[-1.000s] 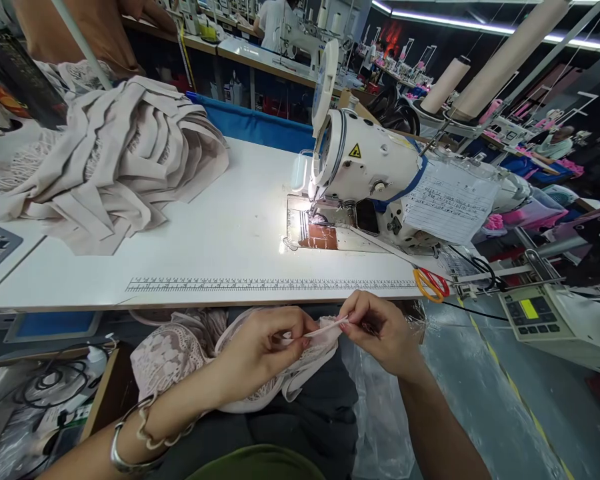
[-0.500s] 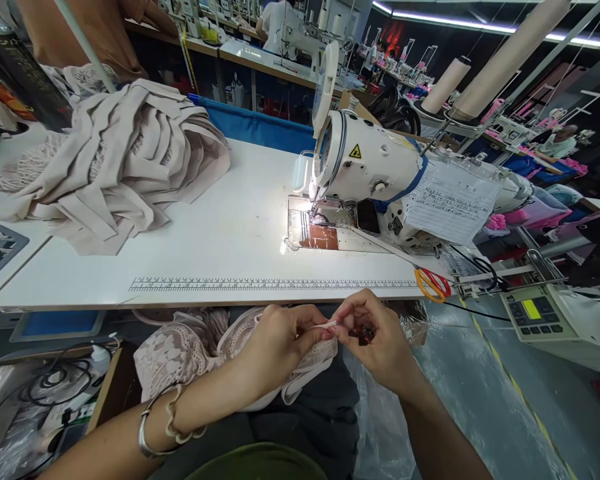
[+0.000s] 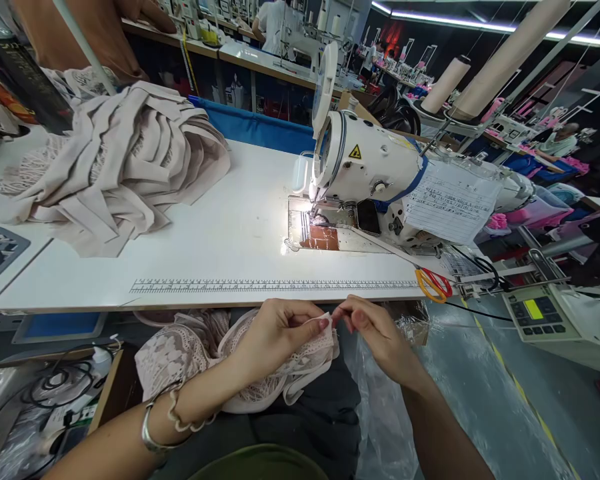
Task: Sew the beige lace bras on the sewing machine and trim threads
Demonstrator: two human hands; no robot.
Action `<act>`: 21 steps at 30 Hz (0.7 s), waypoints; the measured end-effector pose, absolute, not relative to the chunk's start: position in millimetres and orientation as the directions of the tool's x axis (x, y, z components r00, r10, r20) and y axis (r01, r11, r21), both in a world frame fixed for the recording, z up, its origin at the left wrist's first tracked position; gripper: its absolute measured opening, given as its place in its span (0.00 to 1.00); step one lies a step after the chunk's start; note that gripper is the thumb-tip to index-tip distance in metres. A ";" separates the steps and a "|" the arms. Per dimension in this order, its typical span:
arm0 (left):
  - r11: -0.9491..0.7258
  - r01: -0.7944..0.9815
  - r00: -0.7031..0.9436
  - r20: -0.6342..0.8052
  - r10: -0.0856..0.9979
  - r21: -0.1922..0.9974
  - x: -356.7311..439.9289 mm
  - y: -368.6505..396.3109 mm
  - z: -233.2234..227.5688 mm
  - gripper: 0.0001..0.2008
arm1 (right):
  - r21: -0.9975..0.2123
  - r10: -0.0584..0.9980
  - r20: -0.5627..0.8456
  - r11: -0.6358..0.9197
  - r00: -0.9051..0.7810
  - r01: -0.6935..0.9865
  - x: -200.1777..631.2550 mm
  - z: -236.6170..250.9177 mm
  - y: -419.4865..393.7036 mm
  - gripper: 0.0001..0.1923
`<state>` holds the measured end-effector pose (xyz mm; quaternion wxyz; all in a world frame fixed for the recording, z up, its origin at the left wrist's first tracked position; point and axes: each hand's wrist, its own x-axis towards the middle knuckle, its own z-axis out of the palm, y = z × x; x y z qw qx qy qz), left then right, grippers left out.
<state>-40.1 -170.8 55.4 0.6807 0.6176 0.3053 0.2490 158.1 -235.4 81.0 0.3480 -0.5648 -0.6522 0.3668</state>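
Across my lap lies a beige lace bra [image 3: 173, 353], its cups and scalloped lace spread below the table edge. My left hand [image 3: 280, 333] pinches the end of its wing between thumb and fingers, so that a small corner of fabric stands up. Close to that corner is my right hand [image 3: 375, 333], its fingers curled and their tips at or just beside the fabric edge. Whatever those fingers hold, perhaps a thread, is too small to make out. The right palm is turned away from view.
Ahead stands a white sewing machine [image 3: 370, 157] with its needle area lit. Orange-and-red-handled scissors [image 3: 433, 285] lie by the table's front edge, near a printed ruler [image 3: 275, 287]. Beige garment pieces [image 3: 135, 160] are piled at left. A control box [image 3: 540, 317] is at right.
My right hand has shifted slightly and turned; the small dark red object seen in it earlier is now out of sight. My left hand still pinches the bra, whose end is now more upright.
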 end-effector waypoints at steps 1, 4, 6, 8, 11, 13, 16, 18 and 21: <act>0.105 0.039 0.692 -0.103 0.715 0.994 -40.2 -170.6 54.7 0.20 | -0.886 0.991 0.002 0.064 -0.136 0.458 157.4 81.1 -234.3 0.25; 0.091 0.053 0.701 -0.102 0.705 0.994 -40.6 -170.3 54.8 0.20 | -0.940 0.985 -0.069 -0.011 -0.158 0.342 153.8 79.7 -231.8 0.18; 0.091 0.066 0.703 -0.111 0.702 0.994 -40.7 -170.5 55.6 0.20 | -0.958 0.985 -0.076 -0.029 -0.156 0.285 150.6 79.4 -231.1 0.17; 0.089 0.078 0.701 -0.118 0.703 0.993 -40.8 -170.9 56.6 0.19 | -0.964 0.987 -0.077 -0.038 -0.141 0.262 147.2 80.3 -230.4 0.17; 0.074 0.088 0.698 -0.114 0.707 0.993 -40.6 -171.8 57.9 0.19 | -0.966 0.991 -0.086 -0.058 -0.102 0.252 142.6 81.5 -229.1 0.19; 0.072 0.087 0.692 -0.112 0.713 0.994 -40.5 -172.2 57.8 0.19 | -0.965 0.993 -0.089 -0.067 -0.077 0.253 141.1 80.3 -228.5 0.18; 0.069 0.086 0.677 -0.109 0.728 0.994 -41.2 -171.6 56.1 0.18 | -0.970 0.998 -0.053 -0.042 -0.039 0.241 144.2 75.2 -230.3 0.16; 0.059 0.083 0.667 -0.099 0.738 0.995 -42.2 -170.4 54.9 0.18 | -0.972 0.999 0.029 0.024 0.021 0.232 149.7 70.0 -234.7 0.18; 0.064 0.064 0.645 -0.090 0.759 0.996 -43.5 -168.8 54.8 0.16 | -0.941 0.986 0.153 0.126 0.064 0.313 157.8 57.7 -244.9 0.23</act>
